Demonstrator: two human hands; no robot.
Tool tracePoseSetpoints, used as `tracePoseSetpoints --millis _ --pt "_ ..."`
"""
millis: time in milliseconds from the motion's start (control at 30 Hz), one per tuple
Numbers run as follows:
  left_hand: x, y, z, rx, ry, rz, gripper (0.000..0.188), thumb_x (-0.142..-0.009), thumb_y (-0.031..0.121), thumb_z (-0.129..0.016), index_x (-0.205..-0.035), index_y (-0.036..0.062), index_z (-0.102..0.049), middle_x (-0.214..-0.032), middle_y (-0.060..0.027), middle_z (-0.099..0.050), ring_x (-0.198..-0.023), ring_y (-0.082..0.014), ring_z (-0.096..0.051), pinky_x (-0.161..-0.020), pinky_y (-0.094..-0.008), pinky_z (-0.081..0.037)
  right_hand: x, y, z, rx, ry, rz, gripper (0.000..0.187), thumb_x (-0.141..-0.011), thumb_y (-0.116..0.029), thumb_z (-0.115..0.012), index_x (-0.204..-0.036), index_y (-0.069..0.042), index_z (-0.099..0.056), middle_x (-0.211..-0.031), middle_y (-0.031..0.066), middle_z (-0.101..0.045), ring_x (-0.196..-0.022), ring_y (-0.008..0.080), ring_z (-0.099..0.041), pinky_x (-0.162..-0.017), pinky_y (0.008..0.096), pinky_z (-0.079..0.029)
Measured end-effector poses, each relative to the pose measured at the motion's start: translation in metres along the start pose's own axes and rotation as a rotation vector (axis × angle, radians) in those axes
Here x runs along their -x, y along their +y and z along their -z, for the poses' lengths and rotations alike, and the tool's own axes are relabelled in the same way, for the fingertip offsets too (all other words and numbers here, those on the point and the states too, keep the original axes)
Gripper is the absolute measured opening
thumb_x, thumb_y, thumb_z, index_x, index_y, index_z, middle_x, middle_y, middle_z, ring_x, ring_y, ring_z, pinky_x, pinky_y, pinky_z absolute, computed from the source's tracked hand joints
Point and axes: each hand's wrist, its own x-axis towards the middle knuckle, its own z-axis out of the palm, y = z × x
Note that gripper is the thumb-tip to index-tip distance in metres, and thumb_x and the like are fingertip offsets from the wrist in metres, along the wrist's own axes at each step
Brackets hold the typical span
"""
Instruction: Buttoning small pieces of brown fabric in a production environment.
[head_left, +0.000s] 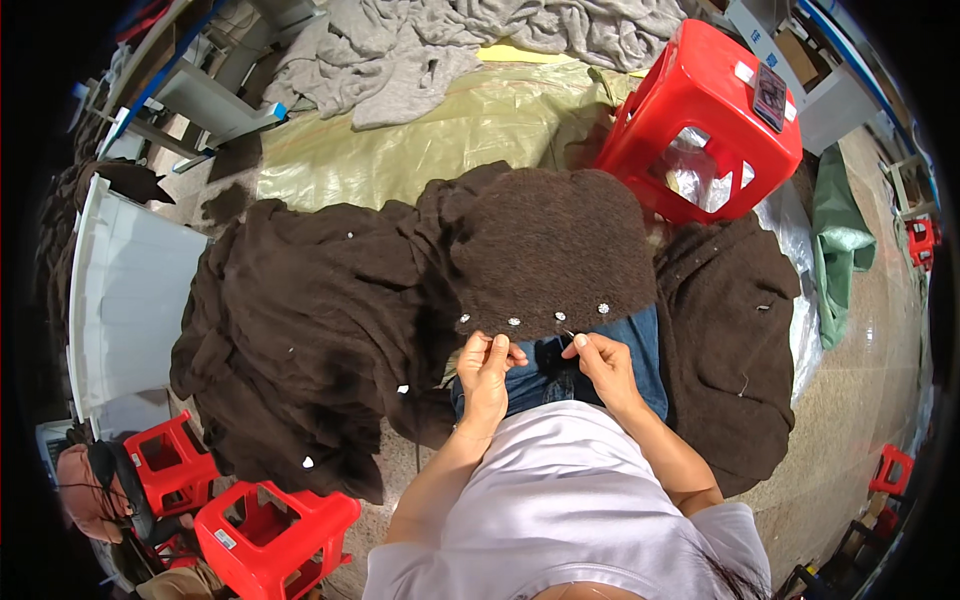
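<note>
A dark brown fuzzy knit piece [555,245] lies across my lap over blue jeans. Along its near edge sit several small shiny, button-like ornaments [560,316]. Just below that edge, my left hand [487,368] is closed in a pinch with the thumb and fingertips together; what it holds is too small to make out. My right hand [604,366] also pinches, a short gap away, on a thin needle-like thing [570,334] pointing toward the edge. Any thread between the hands does not show clearly.
Brown knit heaps lie to the left [300,310] and right [735,350]. A red stool [690,120] carrying a phone [769,98] stands at the far right. More red stools [275,540] are at lower left, beside a white bin [130,300]. Grey knits [400,70] lie beyond yellowish sheeting [380,165].
</note>
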Motion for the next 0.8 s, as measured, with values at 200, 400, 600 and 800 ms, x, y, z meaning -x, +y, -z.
tracePoseSetpoints --millis 200,400,600,800 --pt "0.0 0.0 -0.004 -0.209 0.021 -0.041 0.015 -0.097 0.01 -0.058 -0.084 0.0051 -0.053 -0.07 -0.0053 -0.062 -0.06 -0.011 -0.058 -0.059 -0.0259 -0.051 0.0 0.002 0.002 -0.014 -0.003 -0.031 0.037 -0.098 -0.032 -0.056 -0.085 0.001 -0.067 -0.057 -0.0076 -0.041 -0.053 0.0021 -0.031 -0.049 0.0225 -0.023" --pt "0.004 0.002 0.004 -0.917 -0.151 -0.302 0.007 -0.086 0.001 -0.062 -0.082 -0.0014 -0.057 -0.073 -0.0133 -0.059 -0.058 -0.0217 -0.06 -0.055 -0.031 -0.047 -0.021 -0.032 -0.023 0.325 0.09 0.453 0.02 -0.082 -0.02 -0.076 -0.09 -0.004 -0.068 -0.075 0.0097 -0.067 -0.067 0.0156 -0.067 -0.059 0.0294 -0.051" --pt "0.001 0.014 0.025 -0.858 -0.137 -0.355 0.007 -0.082 -0.004 -0.069 -0.087 -0.0009 -0.064 -0.068 -0.0012 -0.057 -0.056 -0.0077 -0.051 -0.053 -0.0222 -0.041 -0.069 -0.05 -0.069 0.963 -0.134 0.512 0.059 -0.071 -0.033 -0.08 -0.118 -0.006 -0.058 -0.099 0.0171 -0.063 -0.078 0.0379 -0.067 -0.065 0.0461 -0.055" --pt "-0.061 0.029 0.067 -1.16 0.029 -0.374 0.052 -0.07 -0.016 -0.058 -0.118 0.0045 -0.057 -0.121 -0.0093 -0.054 -0.107 -0.0234 -0.057 -0.084 -0.031 -0.049 -0.061 -0.043 -0.068 1.049 -0.231 0.682 0.026 -0.075 -0.018 -0.074 -0.088 0.0 -0.058 -0.089 0.0164 -0.056 -0.063 0.0359 -0.065 -0.054 0.0444 -0.053"
